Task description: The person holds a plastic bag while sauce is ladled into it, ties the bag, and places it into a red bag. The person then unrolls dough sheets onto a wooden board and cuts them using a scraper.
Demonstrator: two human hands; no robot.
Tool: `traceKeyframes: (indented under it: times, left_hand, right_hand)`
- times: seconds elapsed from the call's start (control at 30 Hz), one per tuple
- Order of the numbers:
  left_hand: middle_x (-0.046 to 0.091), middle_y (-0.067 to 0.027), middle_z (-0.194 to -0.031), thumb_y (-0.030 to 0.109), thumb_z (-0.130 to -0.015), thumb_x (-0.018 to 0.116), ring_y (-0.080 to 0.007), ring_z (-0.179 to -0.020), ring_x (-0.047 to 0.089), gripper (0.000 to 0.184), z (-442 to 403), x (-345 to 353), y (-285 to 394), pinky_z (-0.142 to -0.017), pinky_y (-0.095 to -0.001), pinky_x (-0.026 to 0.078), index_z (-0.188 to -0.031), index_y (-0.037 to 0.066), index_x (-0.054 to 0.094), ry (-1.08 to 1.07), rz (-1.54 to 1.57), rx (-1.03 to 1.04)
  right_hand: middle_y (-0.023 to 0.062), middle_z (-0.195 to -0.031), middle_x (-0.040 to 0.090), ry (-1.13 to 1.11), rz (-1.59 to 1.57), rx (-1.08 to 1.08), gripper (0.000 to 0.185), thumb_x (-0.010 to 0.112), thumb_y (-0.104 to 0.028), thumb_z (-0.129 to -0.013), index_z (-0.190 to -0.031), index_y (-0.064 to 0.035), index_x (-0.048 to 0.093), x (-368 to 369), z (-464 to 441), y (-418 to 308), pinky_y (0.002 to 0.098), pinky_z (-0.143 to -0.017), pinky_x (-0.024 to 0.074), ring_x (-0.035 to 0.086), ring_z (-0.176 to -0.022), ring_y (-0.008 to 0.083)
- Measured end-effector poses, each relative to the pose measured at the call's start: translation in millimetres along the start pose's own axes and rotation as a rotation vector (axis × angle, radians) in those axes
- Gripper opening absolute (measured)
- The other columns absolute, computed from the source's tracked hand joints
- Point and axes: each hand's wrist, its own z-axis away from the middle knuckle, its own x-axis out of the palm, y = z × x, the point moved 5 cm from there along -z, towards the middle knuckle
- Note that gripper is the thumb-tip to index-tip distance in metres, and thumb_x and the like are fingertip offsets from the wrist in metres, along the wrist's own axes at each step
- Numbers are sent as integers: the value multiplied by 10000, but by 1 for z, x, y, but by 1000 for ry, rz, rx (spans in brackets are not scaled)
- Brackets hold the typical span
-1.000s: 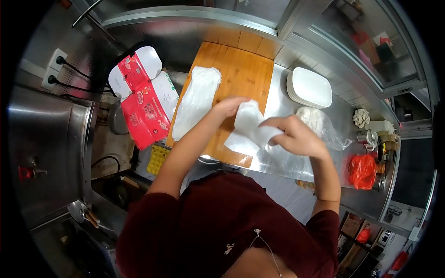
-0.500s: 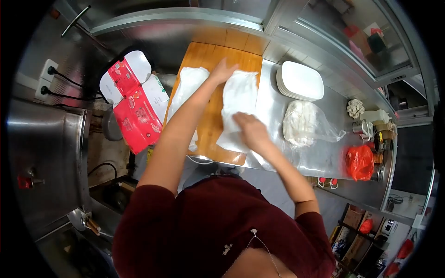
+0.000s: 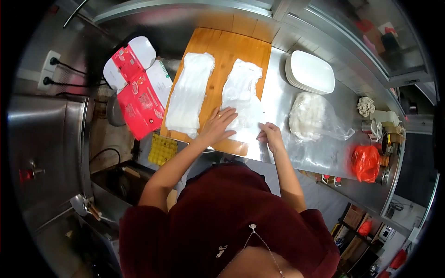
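Note:
Two long white cloth-like sheets lie on a wooden board: a left sheet (image 3: 190, 92) and a right sheet (image 3: 242, 90). Their material is hard to make out. My left hand (image 3: 218, 126) rests with fingers spread over the lower left edge of the right sheet and the bare wood beside it. At that sheet's lower right corner, beyond the board's edge, is my right hand (image 3: 271, 135). Its fingers are bent together on the thin edge there. The wooden board (image 3: 215, 92) lies on a steel counter.
Right of the board are stacked white trays (image 3: 311, 72), a clear plastic bag (image 3: 309, 116) of white material and a red plastic bag (image 3: 365, 163). On the left lie an opened red carton (image 3: 141, 104) and, lower down, a yellow egg tray (image 3: 163, 149).
My left hand has come down from the far end of the sheets to the near end. My right hand has shifted right, off the sheet's middle to its corner. The view has shifted slightly.

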Motion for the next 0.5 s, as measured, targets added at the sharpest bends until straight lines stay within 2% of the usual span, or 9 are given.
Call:
traceKeyframes:
  times: [0.1, 0.2, 0.3, 0.33, 0.43, 0.5]
  left_hand:
    - [456, -114, -1253, 257, -779, 618, -251, -1195, 397, 456, -5, 4, 3, -1004, -437, 280, -1165, 50, 492, 53, 11, 1]
    - [496, -112, -1201, 227, -799, 597, -253, -1139, 451, 367, -7, 3, 4, -962, -410, 341, -1109, 43, 530, 144, -45, 22]
    - [518, -114, -1166, 182, -793, 588, -254, -1087, 495, 320, -6, 10, 9, -898, -368, 406, -1075, 36, 546, 174, -96, 60]
    - [521, -114, -1158, 163, -788, 584, -253, -1073, 505, 308, -6, 10, 11, -875, -353, 427, -1065, 32, 548, 176, -109, 71]
    - [528, -127, -1145, 119, -759, 575, -260, -1042, 523, 318, -5, 14, 16, -834, -322, 451, -1061, 23, 547, 153, -141, 134]
    - [536, -127, -1127, 87, -749, 555, -266, -1022, 532, 315, -11, 9, 19, -815, -325, 458, -1057, 21, 548, 121, -122, 69]
  right_hand:
    - [65, -770, 609, -26, -63, -30, 176, 609, -181, -812, -901, -37, 560, 15, 0, 1, 236, -541, 481, 601, -675, 136]
    - [71, -873, 609, -65, -285, -2, 253, 604, -165, -817, -998, -3, 534, 36, 13, -5, 253, -582, 489, 603, -737, 153]
    - [95, -972, 590, -198, -227, -70, 358, 606, -159, -818, -1093, 37, 488, 54, 25, -6, 276, -654, 492, 592, -813, 173]
    - [110, -1011, 575, -220, -263, -47, 403, 611, -143, -810, -1128, 61, 472, 55, 26, -6, 297, -713, 484, 580, -865, 189]
    - [117, -1030, 566, -267, -274, -6, 389, 606, -124, -805, -1124, 55, 475, 55, 28, -13, 301, -727, 479, 573, -887, 193]
    - [114, -1016, 571, -284, -269, -13, 374, 600, -110, -801, -1115, 53, 479, 57, 28, -16, 300, -711, 480, 576, -873, 193]
